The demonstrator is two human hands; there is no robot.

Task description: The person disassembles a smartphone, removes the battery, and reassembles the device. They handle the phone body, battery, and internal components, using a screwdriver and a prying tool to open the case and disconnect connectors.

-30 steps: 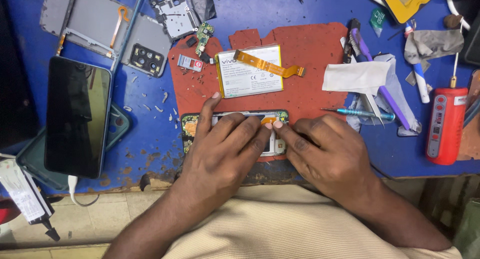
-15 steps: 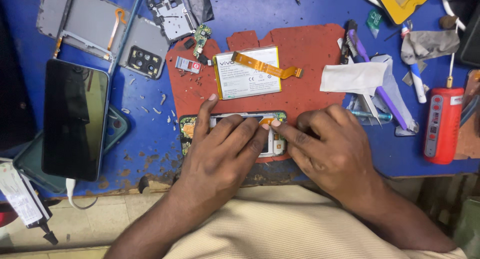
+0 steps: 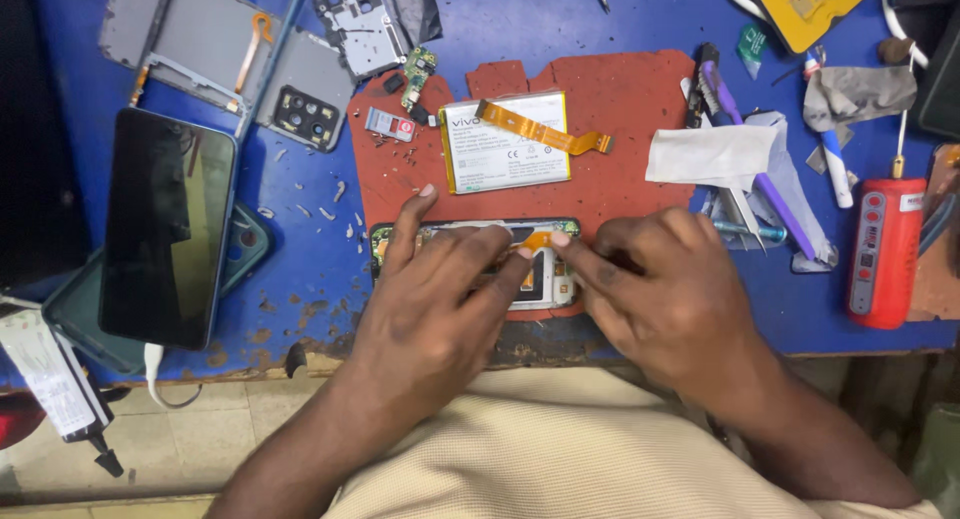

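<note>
A: What are the hands doing?

B: Both are resting on an opened phone frame (image 3: 545, 279) lying at the near edge of the red mat (image 3: 640, 99). The left hand (image 3: 440, 299) is lying flat over it, fingers spread and pressing down. The right hand (image 3: 670, 294) is pinching an orange flex tab (image 3: 537, 241) with fingertips together, though I can't quite tell how firmly.

A: And around them?

B: A white battery (image 3: 500, 154) with an orange ribbon cable (image 3: 540, 129) is sitting just beyond. A dark phone screen (image 3: 165, 224) is lying well to the left, and a red tool (image 3: 885, 249) to the right.
</note>
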